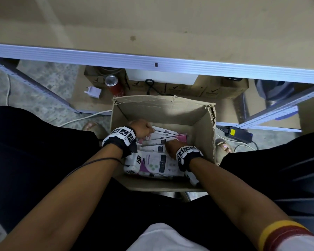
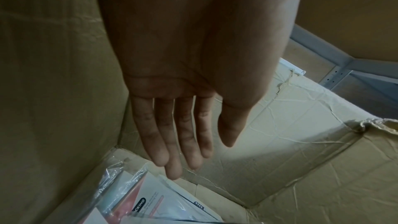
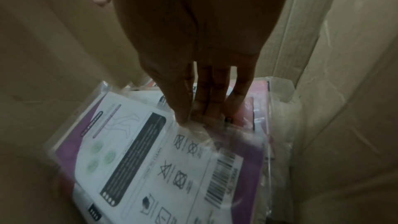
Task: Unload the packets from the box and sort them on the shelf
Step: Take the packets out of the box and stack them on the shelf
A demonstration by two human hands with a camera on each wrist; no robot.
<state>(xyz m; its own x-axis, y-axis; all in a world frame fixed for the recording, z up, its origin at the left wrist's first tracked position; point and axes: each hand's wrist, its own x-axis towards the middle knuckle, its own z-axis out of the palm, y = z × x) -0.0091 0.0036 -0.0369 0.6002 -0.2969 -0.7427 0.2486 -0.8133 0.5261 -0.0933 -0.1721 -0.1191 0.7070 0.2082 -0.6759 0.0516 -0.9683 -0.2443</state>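
An open cardboard box (image 1: 161, 109) stands on the floor between my knees, below the bare tan shelf (image 1: 152, 24). Several flat plastic-wrapped packets (image 1: 158, 163), white with purple or pink print, lie stacked in it. My left hand (image 1: 143, 129) is inside the box at its far left. In the left wrist view that left hand (image 2: 200, 157) has straight fingers and holds nothing, just above a packet edge (image 2: 150, 198). My right hand (image 3: 200, 117) pinches the top edge of a white and purple packet (image 3: 150, 159) between thumb and fingers.
Under the shelf's pale metal front rail (image 1: 152, 62) sit a red can (image 1: 114, 86), a white plug adapter (image 1: 94, 92) and low cardboard cartons (image 1: 216, 89). A black power brick (image 1: 237, 134) with cable lies right of the box. My legs flank the box.
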